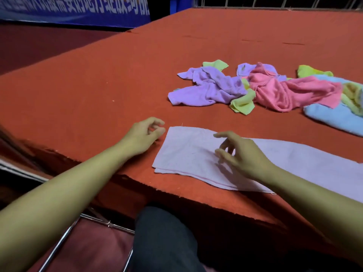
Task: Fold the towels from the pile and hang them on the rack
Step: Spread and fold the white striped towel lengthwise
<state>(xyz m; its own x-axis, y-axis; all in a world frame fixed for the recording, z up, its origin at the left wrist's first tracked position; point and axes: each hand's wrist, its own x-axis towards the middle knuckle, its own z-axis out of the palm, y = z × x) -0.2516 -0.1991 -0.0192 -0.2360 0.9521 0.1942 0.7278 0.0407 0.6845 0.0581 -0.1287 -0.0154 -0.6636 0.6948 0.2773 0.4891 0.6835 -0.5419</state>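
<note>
Left hand (144, 134) hovers loosely curled, holding nothing, just left of the folded towel (188, 152). Right hand (241, 154), fingers relaxed, hovers above it; pile (255, 87) lies beyond on the bench (98, 85).

Pale lilac towel (188, 150), red tablecloth (117, 75)

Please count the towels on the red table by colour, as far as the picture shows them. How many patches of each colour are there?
Crumpled pieces overlap, so I count visible patches.
Pale lilac towel, flat in front: 1
Purple, crumpled: 2
Pink: 1
Blue: 1
Yellow-green: 4
Total: 9 patches; some yellow-green ones may be one towel.
</note>
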